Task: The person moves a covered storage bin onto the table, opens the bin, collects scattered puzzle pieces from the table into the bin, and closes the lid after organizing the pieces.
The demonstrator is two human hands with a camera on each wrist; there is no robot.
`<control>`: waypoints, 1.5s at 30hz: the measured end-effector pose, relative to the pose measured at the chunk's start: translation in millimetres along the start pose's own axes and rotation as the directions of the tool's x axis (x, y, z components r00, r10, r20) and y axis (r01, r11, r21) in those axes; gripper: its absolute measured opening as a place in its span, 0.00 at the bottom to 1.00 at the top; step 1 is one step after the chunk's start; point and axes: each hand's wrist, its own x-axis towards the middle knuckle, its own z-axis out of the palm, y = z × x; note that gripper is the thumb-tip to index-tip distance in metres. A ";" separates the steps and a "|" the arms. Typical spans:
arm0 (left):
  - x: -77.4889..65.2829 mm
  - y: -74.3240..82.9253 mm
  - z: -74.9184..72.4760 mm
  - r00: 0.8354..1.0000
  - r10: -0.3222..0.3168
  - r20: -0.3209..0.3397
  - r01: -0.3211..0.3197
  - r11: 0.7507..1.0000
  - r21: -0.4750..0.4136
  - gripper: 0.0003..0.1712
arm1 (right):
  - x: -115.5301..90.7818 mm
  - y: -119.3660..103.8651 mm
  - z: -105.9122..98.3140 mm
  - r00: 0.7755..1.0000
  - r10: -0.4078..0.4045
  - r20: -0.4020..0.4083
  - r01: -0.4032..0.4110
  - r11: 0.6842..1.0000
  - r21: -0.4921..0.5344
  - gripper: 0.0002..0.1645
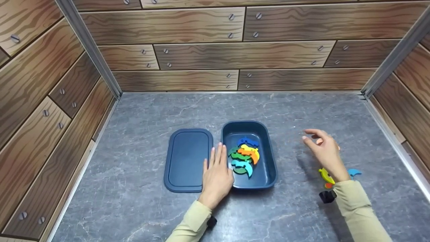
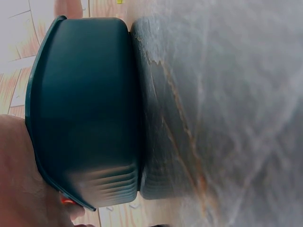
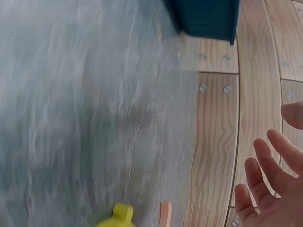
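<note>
A dark blue plastic box (image 1: pixel 272 168) stands on the table with several colourful flat shaped pieces (image 1: pixel 247 153) inside, in blue, yellow, orange, green and light blue. My left hand (image 1: pixel 217 174) rests at its near left rim with fingers straight; in the left wrist view the hand (image 2: pixel 23 175) lies against the rim of the box (image 2: pixel 85 104). To the right of the box my right hand (image 1: pixel 324 149) is raised over the table, fingers loosely bent and holding nothing. Below it lie a yellow-green piece (image 1: pixel 326 175) and a light blue piece (image 1: pixel 354 172), partly hidden by the wrist.
The flat blue lid (image 1: pixel 186 161) lies just left of the box. An orange-red piece (image 1: pixel 328 185) lies by the yellow-green one, and a peach piece (image 3: pixel 164 215) shows on the table in the right wrist view. Wood-patterned walls (image 1: pixel 198 55) enclose the grey marbled table (image 1: pixel 144 215).
</note>
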 end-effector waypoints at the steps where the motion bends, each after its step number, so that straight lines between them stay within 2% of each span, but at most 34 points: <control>1: 0.0 -0.2 0.3 1.000 0.002 -0.004 -0.002 1.000 0.001 0.39 | 1.3 1.9 -1.4 1.000 0.000 0.005 0.000 1.000 -0.021 0.28; 7: -0.6 -0.7 0.3 1.000 0.008 -0.012 -0.008 1.000 0.010 0.39 | 8.6 11.5 -9.4 0.998 -0.034 0.047 0.041 0.988 -0.151 0.27; 12: 0.1 -0.8 0.9 1.000 0.000 -0.004 0.000 1.000 0.015 0.40 | 12.9 20.5 -14.1 0.995 -0.087 0.057 0.099 0.958 -0.268 0.26; 15: 0.9 -1.1 1.5 1.000 -0.004 0.004 0.004 1.000 0.015 0.40 | 15.4 27.2 -16.3 0.994 -0.093 0.059 0.107 0.941 -0.321 0.26; 21: 1.9 -1.5 1.9 1.000 -0.002 0.000 0.002 1.000 0.021 0.40 | 21.1 40.6 -21.5 0.995 -0.058 0.078 0.082 0.930 -0.359 0.26; 28: 1.5 -1.3 1.5 1.000 -0.003 0.001 0.003 1.000 0.011 0.40 | 30.0 55.2 -30.9 0.990 -0.005 0.139 0.064 0.904 -0.422 0.25; 33: 0.6 -1.5 1.4 1.000 -0.007 0.002 0.007 1.000 0.005 0.40 | 39.3 62.7 -36.2 0.981 0.015 0.192 0.075 0.888 -0.453 0.28; 38: 0.4 -1.1 1.5 1.000 -0.007 0.002 0.007 1.000 0.001 0.40 | 42.2 70.6 -38.0 0.964 0.085 0.252 0.050 0.873 -0.485 0.30; 45: 1.1 -1.3 1.4 1.000 -0.001 0.000 0.001 1.000 0.006 0.40 | 39.7 76.3 -38.5 0.962 0.115 0.248 0.026 0.864 -0.502 0.25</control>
